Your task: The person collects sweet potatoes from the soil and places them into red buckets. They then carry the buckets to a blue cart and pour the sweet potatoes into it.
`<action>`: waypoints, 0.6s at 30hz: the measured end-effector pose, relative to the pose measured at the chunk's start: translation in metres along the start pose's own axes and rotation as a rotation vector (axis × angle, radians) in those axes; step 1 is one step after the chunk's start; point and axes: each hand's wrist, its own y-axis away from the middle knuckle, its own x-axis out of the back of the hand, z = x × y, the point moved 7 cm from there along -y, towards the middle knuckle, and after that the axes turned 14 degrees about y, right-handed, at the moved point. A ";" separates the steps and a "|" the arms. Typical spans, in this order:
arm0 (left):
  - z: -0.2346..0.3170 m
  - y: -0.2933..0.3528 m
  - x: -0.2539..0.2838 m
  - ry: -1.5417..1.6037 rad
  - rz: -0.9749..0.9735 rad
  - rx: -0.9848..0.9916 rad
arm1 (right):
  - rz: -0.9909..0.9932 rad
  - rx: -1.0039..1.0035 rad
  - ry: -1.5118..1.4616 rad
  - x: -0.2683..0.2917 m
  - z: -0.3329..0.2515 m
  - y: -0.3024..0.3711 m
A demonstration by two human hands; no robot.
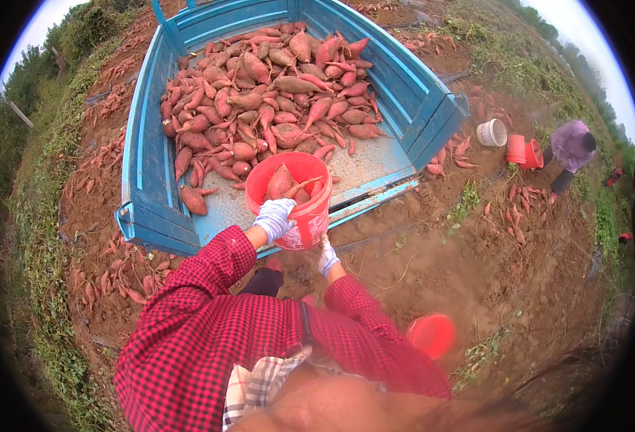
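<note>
A red bucket (310,216) with several sweet potatoes (283,181) inside is held at the open rear edge of a blue truck bed (382,162). My left hand (274,218), in a white glove, grips the bucket's near rim. My right hand (327,257), also gloved, holds the bucket low on its right side, its fingers partly hidden. The bucket looks slightly tilted toward the bed. In front of it a large heap of reddish sweet potatoes (260,101) covers much of the bed floor.
Another red bucket (431,336) is on the soil at my right. Farther right, a person (573,147) bends beside a white bucket (492,132) and red buckets (525,152). Loose sweet potatoes (127,277) lie in rows on both sides. Green vines (40,237) border the left.
</note>
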 end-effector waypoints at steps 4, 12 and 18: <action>0.010 -0.014 0.017 0.106 -0.054 0.008 | 0.063 0.002 0.011 0.015 -0.001 0.018; 0.001 -0.031 0.019 0.476 -0.183 -0.021 | 0.463 0.293 0.068 0.059 -0.037 0.128; -0.051 -0.080 0.058 0.960 -0.053 0.050 | 0.663 0.521 0.098 0.001 -0.154 0.157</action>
